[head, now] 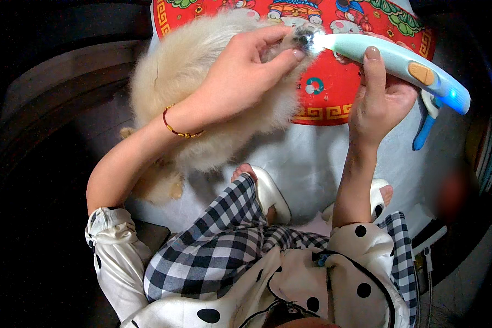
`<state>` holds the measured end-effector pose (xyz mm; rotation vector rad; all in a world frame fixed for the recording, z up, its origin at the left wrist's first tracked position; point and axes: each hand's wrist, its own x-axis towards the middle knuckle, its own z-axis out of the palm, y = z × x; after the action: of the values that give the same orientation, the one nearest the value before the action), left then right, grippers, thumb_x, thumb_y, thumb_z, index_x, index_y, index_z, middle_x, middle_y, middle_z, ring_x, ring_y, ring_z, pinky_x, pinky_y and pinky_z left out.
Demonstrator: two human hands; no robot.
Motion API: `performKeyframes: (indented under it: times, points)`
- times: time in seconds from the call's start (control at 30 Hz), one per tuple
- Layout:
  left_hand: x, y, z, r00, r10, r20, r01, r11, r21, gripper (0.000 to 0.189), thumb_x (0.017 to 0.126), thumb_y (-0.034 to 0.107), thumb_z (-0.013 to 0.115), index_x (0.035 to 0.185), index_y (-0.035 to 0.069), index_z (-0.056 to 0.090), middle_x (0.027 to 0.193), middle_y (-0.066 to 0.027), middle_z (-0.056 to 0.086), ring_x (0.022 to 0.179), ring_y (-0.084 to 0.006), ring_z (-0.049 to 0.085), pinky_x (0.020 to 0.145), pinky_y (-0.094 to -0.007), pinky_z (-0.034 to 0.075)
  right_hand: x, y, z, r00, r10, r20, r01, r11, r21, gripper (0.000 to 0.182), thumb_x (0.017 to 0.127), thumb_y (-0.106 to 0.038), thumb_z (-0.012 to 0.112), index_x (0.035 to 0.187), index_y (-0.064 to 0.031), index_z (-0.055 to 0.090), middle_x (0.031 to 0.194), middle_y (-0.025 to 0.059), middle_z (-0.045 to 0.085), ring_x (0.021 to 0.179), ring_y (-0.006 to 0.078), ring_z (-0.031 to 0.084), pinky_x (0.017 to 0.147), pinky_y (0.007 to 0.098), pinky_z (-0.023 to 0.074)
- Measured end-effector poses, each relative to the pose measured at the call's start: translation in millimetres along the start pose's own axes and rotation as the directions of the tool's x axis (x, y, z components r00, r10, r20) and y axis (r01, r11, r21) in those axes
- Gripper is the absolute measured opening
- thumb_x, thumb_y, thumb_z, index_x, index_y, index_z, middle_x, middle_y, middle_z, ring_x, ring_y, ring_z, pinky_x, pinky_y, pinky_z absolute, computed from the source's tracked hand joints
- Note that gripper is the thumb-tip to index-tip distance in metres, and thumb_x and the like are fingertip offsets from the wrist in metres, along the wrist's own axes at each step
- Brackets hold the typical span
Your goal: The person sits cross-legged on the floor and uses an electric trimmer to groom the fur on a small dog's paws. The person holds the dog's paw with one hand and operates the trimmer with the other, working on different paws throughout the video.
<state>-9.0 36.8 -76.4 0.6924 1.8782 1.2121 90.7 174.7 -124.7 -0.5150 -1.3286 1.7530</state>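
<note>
A fluffy cream-coloured dog (180, 61) lies on its side or back before me, partly on a round red mat (332, 94). My left hand (246, 74) grips one of its paws (305, 37) between thumb and fingers, the dark pads turned to the right. In my right hand (379, 86) is a pale blue-green pet hair trimmer (385, 53) with an orange switch and a glowing blue light at its rear end. The trimmer's lit tip meets the paw, and glare hides the exact contact.
A blue-handled tool (424, 131) lies on the grey floor (307, 151) right of my right wrist. My slippered feet stand near the dog and the mat. A dark curved piece of furniture (53, 94) is at the left.
</note>
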Motion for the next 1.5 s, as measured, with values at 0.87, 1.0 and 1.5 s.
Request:
performKeyframes:
  times: [0.87, 1.0, 1.5]
  points:
    - [-0.9, 2.2, -0.5, 1.0, 0.021, -0.011, -0.02, 1.0, 0.006, 0.031, 0.085, 0.014, 0.052, 0.111, -0.002, 0.049, 0.097, -0.0004, 0.056, 0.086, -0.0044, 0.049, 0.075, -0.0195, 0.041, 3.2, -7.1, 7.5, 1.0, 0.031, -0.002, -0.031, 0.999, 0.041, 0.014, 0.08, -0.007, 0.055, 0.088, 0.0048, 0.052, 0.082, 0.0123, 0.058, 0.075, 0.0173, 0.059, 0.069, 0.0297, 0.0514]
    - [-1.1, 3.3, -0.2, 1.0, -0.001, -0.021, 0.002, 0.999, 0.042, 0.031, 0.085, 0.014, 0.052, 0.111, -0.001, 0.049, 0.096, -0.0001, 0.056, 0.084, -0.0041, 0.048, 0.074, -0.0195, 0.041, 1.3, -11.7, 13.0, 0.999, 0.037, -0.034, -0.037, 0.999, 0.003, 0.014, 0.08, -0.007, 0.055, 0.088, 0.0048, 0.052, 0.082, 0.0121, 0.058, 0.074, 0.017, 0.059, 0.069, 0.0291, 0.0508]
    - [-0.8, 2.5, -0.2, 1.0, 0.008, -0.026, -0.006, 0.997, 0.077, 0.028, 0.084, 0.014, 0.052, 0.108, -0.001, 0.051, 0.095, 0.0005, 0.056, 0.084, -0.0042, 0.048, 0.074, -0.0198, 0.04, 4.5, -9.9, 11.0, 1.0, 0.021, 0.015, -0.022, 0.998, 0.064, 0.014, 0.081, -0.007, 0.053, 0.087, 0.0053, 0.051, 0.078, 0.0137, 0.058, 0.067, 0.0183, 0.06, 0.06, 0.0301, 0.0522]
